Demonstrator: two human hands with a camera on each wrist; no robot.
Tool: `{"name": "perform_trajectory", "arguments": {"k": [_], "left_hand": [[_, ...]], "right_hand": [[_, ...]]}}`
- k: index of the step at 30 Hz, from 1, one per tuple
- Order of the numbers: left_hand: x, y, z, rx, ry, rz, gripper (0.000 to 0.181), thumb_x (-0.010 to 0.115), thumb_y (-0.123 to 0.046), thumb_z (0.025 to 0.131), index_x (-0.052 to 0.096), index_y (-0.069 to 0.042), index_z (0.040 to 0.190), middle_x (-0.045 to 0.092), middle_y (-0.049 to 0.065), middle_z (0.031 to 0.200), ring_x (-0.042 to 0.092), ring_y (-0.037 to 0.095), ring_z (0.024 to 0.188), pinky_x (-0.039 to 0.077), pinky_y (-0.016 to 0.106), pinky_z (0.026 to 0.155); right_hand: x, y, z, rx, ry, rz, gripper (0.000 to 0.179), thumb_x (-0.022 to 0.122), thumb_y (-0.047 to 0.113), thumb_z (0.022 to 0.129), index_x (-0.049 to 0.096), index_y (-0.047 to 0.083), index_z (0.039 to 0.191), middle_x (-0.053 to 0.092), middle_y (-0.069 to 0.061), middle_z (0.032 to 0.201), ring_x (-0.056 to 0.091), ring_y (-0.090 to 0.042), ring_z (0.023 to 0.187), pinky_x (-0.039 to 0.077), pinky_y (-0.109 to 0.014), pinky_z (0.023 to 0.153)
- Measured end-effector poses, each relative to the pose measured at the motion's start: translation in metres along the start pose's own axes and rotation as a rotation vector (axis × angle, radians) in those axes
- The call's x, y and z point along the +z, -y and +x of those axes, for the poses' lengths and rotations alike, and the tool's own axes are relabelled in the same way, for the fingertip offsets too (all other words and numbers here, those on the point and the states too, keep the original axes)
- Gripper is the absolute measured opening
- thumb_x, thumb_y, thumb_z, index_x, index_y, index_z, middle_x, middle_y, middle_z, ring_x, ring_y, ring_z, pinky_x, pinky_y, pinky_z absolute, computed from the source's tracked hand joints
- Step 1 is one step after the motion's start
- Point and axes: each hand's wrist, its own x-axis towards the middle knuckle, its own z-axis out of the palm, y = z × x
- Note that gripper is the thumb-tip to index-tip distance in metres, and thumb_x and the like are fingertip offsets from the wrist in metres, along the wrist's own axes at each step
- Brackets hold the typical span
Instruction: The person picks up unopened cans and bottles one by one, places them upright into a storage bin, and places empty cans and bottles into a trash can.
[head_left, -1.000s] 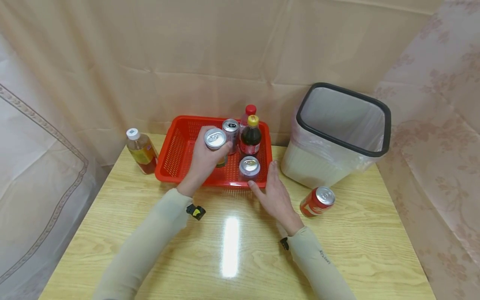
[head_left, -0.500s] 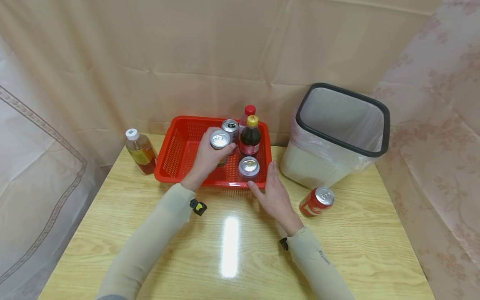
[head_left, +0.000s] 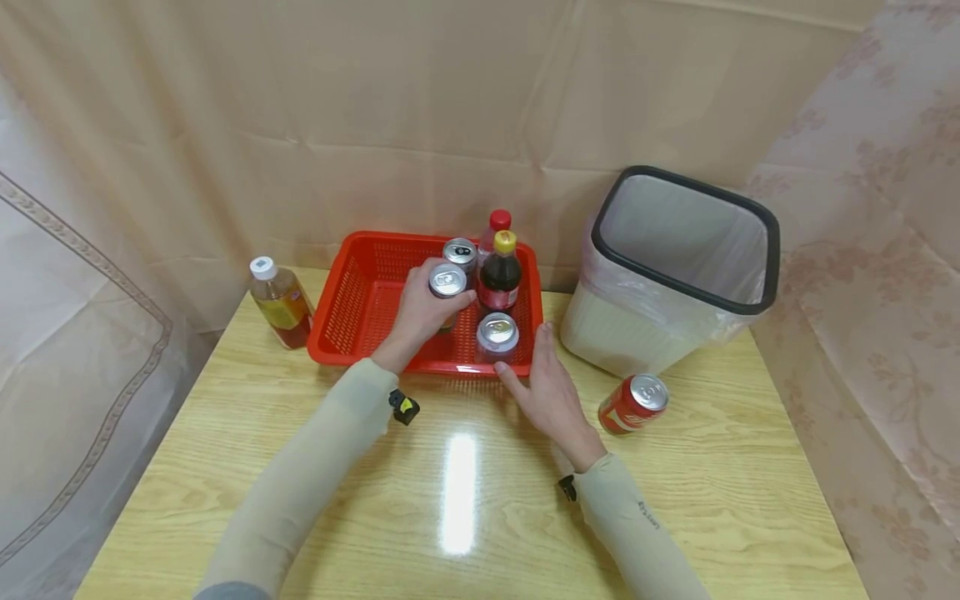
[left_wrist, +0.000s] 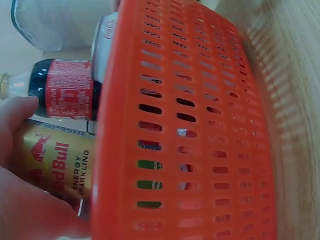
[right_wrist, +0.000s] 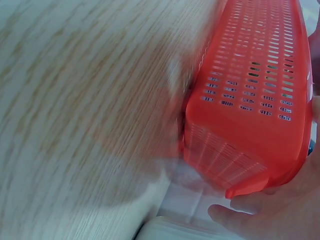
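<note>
My left hand (head_left: 420, 310) grips a gold Red Bull can (left_wrist: 65, 157) upright in the red plastic basket (head_left: 324, 325). Thumb and fingers wrap its upper sides, below the silver lid. Close behind it stands another silver-topped can (head_left: 460, 251). To its right are a dark cola bottle (head_left: 500, 275) with a yellow cap and a red-capped bottle (head_left: 500, 220). A pale Coca-Cola can (head_left: 498, 335) sits in the front right corner. At that corner my right hand (head_left: 553, 404) rests on the basket, thumb at the front rim, straight fingers along the right side.
A tea-coloured bottle (head_left: 283, 304) with a white cap stands left of the basket on the wooden table (head_left: 360, 517). On the right are a red Coca-Cola can (head_left: 632, 406) and a lined waste bin (head_left: 637, 325) with a black rim. A beige curtain (head_left: 360, 108) hangs behind.
My left hand has moved the Red Bull can slightly right and lower, nearer the cola bottle. The right hand stays at the basket's corner.
</note>
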Motion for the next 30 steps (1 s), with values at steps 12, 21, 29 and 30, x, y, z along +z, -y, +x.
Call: {"name": "perform_trajectory", "arguments": {"k": [12, 21, 29, 30], "left_hand": [[0.010, 0.007, 0.007, -0.022, -0.056, 0.088, 0.059, 0.083, -0.026, 0.087, 0.058, -0.003, 0.136, 0.064, 0.015, 0.128, 0.059, 0.030, 0.118, 0.047, 0.045, 0.107], [0.014, 0.006, 0.007, -0.049, -0.087, 0.073, 0.063, 0.084, -0.021, 0.087, 0.048, -0.004, 0.136, 0.063, 0.018, 0.132, 0.060, 0.033, 0.120, 0.048, 0.046, 0.106], [0.017, 0.011, 0.011, -0.014, -0.094, 0.134, 0.059, 0.086, -0.019, 0.086, 0.054, -0.003, 0.132, 0.057, 0.018, 0.126, 0.053, 0.032, 0.117, 0.045, 0.045, 0.104], [0.017, 0.011, 0.011, -0.009, -0.096, 0.145, 0.059, 0.086, -0.019, 0.085, 0.055, -0.002, 0.132, 0.056, 0.018, 0.125, 0.051, 0.032, 0.117, 0.044, 0.045, 0.104]], "right_hand": [[0.000, 0.000, 0.001, -0.002, 0.003, 0.003, 0.106, 0.045, 0.071, 0.100, 0.001, -0.002, 0.164, 0.001, -0.021, 0.172, 0.013, -0.036, 0.157, 0.023, -0.051, 0.124], [0.000, 0.000, 0.001, 0.007, 0.000, 0.001, 0.108, 0.045, 0.073, 0.098, 0.002, -0.001, 0.164, 0.001, -0.021, 0.172, 0.015, -0.038, 0.156, 0.024, -0.051, 0.123], [0.000, 0.000, 0.000, 0.006, 0.001, 0.005, 0.108, 0.045, 0.073, 0.099, 0.002, -0.002, 0.164, 0.002, -0.022, 0.172, 0.016, -0.038, 0.156, 0.025, -0.052, 0.123], [0.000, 0.000, 0.000, 0.007, 0.000, 0.003, 0.108, 0.046, 0.072, 0.099, 0.002, -0.002, 0.164, 0.003, -0.022, 0.171, 0.016, -0.038, 0.156, 0.025, -0.052, 0.123]]}}
